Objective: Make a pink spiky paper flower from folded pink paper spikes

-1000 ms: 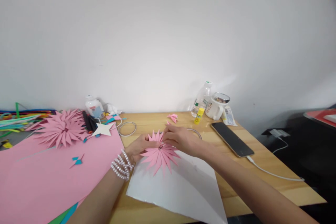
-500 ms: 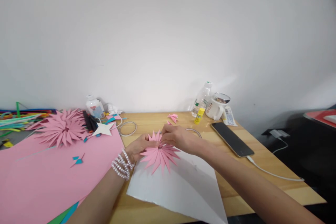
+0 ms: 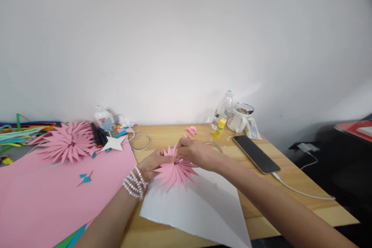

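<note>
— What do the hands do?

— The left hand [image 3: 153, 162] is half curled and supports the pink paper flower [image 3: 175, 172] from its left side. The right hand [image 3: 194, 154] is bent narrow, and its fingertips [image 3: 178, 154] pinch the flower near the centre.

— Where is the flower, and how does it point?

— It is over the near corner of the white sheet [image 3: 197, 209], on the wooden table [image 3: 285, 186]. It is round, so it has no long axis; the spikes go out to all sides, the face tilted up toward the camera.

— Is something hidden?

— Yes, the far petals are behind the fingers, so I cannot tell what exactly they pinch.
</note>
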Available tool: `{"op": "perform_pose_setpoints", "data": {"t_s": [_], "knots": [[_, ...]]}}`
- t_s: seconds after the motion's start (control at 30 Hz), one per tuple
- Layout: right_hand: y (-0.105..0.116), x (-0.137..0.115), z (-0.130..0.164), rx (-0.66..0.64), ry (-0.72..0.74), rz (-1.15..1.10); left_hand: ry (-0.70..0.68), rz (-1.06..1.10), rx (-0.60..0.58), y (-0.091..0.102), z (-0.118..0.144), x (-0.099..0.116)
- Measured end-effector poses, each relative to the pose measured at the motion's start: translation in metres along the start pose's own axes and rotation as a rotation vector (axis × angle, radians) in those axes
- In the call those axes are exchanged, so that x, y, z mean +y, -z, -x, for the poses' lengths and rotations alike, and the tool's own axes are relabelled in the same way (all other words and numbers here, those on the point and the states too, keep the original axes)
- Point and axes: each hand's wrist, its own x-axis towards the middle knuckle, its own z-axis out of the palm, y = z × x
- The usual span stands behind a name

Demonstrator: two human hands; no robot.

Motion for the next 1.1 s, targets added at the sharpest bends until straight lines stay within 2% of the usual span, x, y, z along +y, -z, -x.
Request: {"op": "perform_pose_setpoints", "data": {"t_s": [0.23, 0.63, 0.97, 1.1], "knots": [[0.0026, -0.0006, -0.0014, 0.004, -0.018, -0.052, 0.011, 0.036, -0.065, 0.0001, -0.0006, -0.0004], [0.0007, 0.0004, -0.0049, -0.022, -0.037, -0.043, 0.018, -0.022, 0.006, 0.0006, -0.0003, -0.0009], [0.0032, -0.0008, -0.0058, -0.038, -0.043, -0.060, 0.017, 0.025, -0.034, 0.0007, -0.0003, -0.0029], [-0.0007, -0.0054, -0.0030, 0.022, -0.058, -0.003, 0.009, 0.038, -0.044, 0.0011, -0.0001, -0.0003]]}}
